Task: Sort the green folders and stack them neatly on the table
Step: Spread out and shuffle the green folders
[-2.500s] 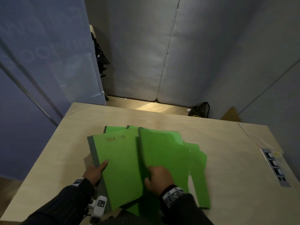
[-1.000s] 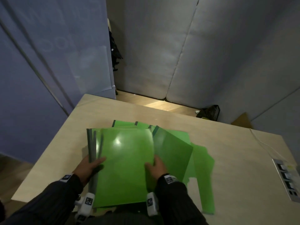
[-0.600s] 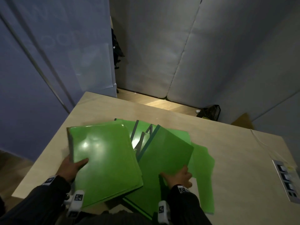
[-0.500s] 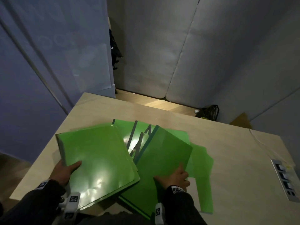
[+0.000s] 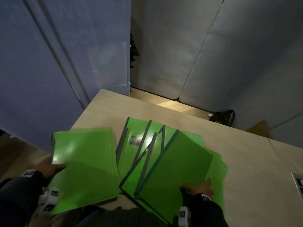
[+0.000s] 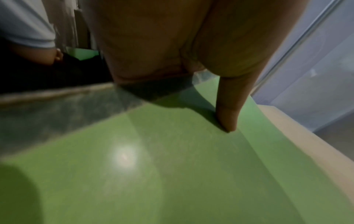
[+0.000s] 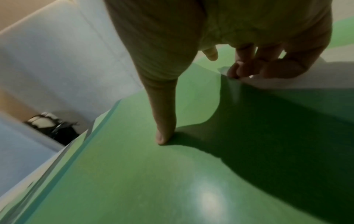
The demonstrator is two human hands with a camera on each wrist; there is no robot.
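On the table, the left hand grips a small stack of green folders by its left edge, thumb pressed flat on the top cover. Just right of that stack lies a fanned pile of folders, overlapping and askew. The right hand grasps the pile's top folder at its right edge, thumb on the cover, fingers curled over the edge.

office | wooden desk | padded wall panels | green folders
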